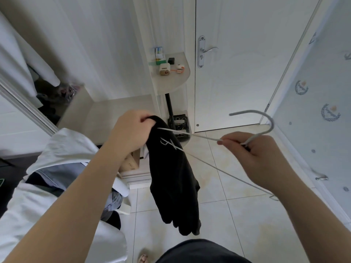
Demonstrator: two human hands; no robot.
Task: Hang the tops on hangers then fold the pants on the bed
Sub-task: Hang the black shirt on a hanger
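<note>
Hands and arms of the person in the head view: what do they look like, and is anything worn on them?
The left hand and right hand are bare: no gloves, no ring or watch visible. The left forearm and right forearm are bare too, with no sleeve in view. The visible nails look short.

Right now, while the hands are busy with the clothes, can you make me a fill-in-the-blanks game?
The left hand grips a top whose colour is ____.
The right hand holds the hanger just below its curved ____.
The floor under both hands is covered in pale ____.
Missing words: black, hook, tiles.
</note>
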